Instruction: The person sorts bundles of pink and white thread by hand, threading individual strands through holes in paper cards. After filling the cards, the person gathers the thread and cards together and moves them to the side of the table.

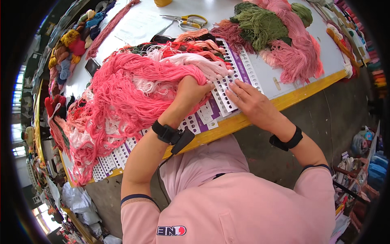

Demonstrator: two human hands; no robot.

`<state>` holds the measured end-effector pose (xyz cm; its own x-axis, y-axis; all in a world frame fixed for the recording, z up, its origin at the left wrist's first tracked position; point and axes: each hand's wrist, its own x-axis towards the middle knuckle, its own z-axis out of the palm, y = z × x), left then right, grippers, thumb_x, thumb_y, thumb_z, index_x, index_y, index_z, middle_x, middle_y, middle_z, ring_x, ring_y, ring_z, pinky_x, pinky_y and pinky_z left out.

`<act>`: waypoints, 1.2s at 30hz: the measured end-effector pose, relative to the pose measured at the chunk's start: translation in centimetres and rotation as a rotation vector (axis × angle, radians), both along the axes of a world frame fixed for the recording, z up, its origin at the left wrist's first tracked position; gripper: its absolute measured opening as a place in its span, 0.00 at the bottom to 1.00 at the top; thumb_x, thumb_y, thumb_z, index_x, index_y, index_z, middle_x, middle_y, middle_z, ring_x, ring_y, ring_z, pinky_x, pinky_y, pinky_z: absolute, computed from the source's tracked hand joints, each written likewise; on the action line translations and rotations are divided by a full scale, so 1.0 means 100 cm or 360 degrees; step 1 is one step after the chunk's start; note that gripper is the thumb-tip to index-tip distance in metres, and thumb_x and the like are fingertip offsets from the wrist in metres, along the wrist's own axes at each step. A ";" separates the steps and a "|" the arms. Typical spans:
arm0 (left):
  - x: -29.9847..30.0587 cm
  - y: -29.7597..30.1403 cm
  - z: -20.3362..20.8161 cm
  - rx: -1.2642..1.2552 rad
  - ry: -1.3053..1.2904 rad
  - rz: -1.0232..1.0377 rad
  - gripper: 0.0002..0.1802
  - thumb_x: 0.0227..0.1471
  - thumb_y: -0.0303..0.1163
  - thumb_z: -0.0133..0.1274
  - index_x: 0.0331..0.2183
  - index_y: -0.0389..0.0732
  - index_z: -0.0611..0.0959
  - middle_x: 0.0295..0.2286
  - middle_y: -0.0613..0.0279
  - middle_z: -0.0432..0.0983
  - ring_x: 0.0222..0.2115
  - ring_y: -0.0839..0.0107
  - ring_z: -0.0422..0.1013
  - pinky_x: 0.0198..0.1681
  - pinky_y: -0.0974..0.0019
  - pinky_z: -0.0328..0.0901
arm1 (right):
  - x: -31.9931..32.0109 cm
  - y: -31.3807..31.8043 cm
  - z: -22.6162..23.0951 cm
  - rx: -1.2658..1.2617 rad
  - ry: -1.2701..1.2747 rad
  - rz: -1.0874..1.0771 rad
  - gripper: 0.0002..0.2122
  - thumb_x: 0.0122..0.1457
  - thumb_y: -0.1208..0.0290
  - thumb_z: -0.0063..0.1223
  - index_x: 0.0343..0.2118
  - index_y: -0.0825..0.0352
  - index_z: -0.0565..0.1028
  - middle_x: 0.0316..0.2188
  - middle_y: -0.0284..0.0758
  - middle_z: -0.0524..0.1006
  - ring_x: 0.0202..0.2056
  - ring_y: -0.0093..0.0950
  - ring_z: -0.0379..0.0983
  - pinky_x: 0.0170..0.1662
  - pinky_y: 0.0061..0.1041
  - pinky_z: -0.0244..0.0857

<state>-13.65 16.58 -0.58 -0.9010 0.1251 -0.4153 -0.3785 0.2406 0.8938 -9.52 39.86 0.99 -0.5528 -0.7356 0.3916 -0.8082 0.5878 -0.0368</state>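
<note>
Big heap of pink and coral embroidery thread skeins (122, 97) sprawls across the white table (264, 73). Left hand (191, 93) clenches a bundle of it. Right hand (250, 99) lies flat, fingers spread, pinning the white punched thread-organiser card (227, 91). Best to keep that card held firmly down while teasing strands.
</note>
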 end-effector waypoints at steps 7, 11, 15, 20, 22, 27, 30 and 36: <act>0.005 -0.030 0.028 -0.0325 0.0144 -0.0204 0.10 0.49 0.33 0.62 0.28 0.35 0.82 0.20 0.65 0.77 0.19 0.76 0.70 0.22 0.69 0.65 | -0.038 -0.026 0.012 -0.0322 -0.0765 0.0211 0.10 0.52 0.73 0.58 0.36 0.66 0.73 0.36 0.38 0.74 0.41 0.39 0.71 0.42 0.36 0.66; 0.027 -0.067 0.105 0.0138 0.0160 0.0191 0.26 0.51 0.32 0.60 0.51 0.37 0.73 0.34 0.70 0.78 0.24 0.88 0.67 0.24 0.82 0.59 | -0.055 -0.027 -0.030 -0.0462 -0.0814 0.0296 0.09 0.52 0.74 0.57 0.36 0.66 0.72 0.32 0.39 0.72 0.37 0.41 0.70 0.40 0.37 0.65; 0.035 -0.135 0.122 -0.0141 0.0426 0.0144 0.18 0.51 0.30 0.59 0.45 0.34 0.80 0.31 0.68 0.79 0.30 0.80 0.70 0.35 0.74 0.65 | -0.051 -0.032 -0.030 -0.0469 -0.0718 0.0275 0.08 0.52 0.75 0.57 0.33 0.65 0.71 0.31 0.38 0.72 0.36 0.40 0.71 0.37 0.36 0.66; 0.034 -0.214 0.114 -0.1081 0.0737 -0.0143 0.14 0.52 0.31 0.57 0.40 0.33 0.82 0.28 0.68 0.78 0.25 0.84 0.67 0.29 0.75 0.61 | -0.054 -0.035 -0.029 -0.0452 -0.0700 0.0302 0.07 0.51 0.76 0.57 0.29 0.65 0.69 0.28 0.36 0.70 0.34 0.39 0.71 0.35 0.36 0.65; 0.040 -0.245 0.114 -0.0863 0.0363 -0.0079 0.08 0.54 0.29 0.54 0.37 0.38 0.80 0.25 0.73 0.73 0.17 0.86 0.60 0.20 0.76 0.56 | -0.054 -0.034 -0.031 -0.0509 -0.0668 0.0296 0.07 0.50 0.76 0.57 0.27 0.65 0.68 0.26 0.36 0.69 0.32 0.39 0.70 0.34 0.35 0.65; 0.012 -0.316 0.133 -0.0022 0.0210 0.0907 0.05 0.58 0.31 0.52 0.38 0.45 0.78 0.19 0.77 0.66 0.12 0.87 0.55 0.12 0.80 0.47 | -0.053 -0.031 -0.033 -0.0502 -0.0659 0.0291 0.07 0.50 0.77 0.57 0.27 0.65 0.68 0.26 0.36 0.69 0.31 0.38 0.70 0.33 0.35 0.65; -0.030 -0.326 0.147 -0.0016 0.0263 0.0964 0.05 0.57 0.32 0.53 0.37 0.46 0.79 0.19 0.76 0.66 0.13 0.87 0.56 0.12 0.81 0.49 | -0.051 -0.029 -0.035 -0.0500 -0.0671 0.0286 0.07 0.49 0.77 0.57 0.27 0.64 0.68 0.26 0.36 0.69 0.31 0.38 0.70 0.33 0.35 0.65; -0.099 -0.427 0.296 -0.2512 0.0523 0.0781 0.16 0.58 0.36 0.52 0.46 0.39 0.78 0.32 0.65 0.78 0.26 0.78 0.73 0.28 0.73 0.68 | -0.052 -0.040 -0.032 -0.0594 -0.0732 0.0378 0.05 0.51 0.76 0.56 0.28 0.65 0.70 0.26 0.36 0.71 0.31 0.36 0.72 0.34 0.34 0.66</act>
<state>-23.51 -26.09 29.04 -0.7935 -0.4992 0.3480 -0.5439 0.8383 -0.0379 -14.69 35.90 -2.26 -0.5642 -0.7185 0.4067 -0.7677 0.2752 -0.5787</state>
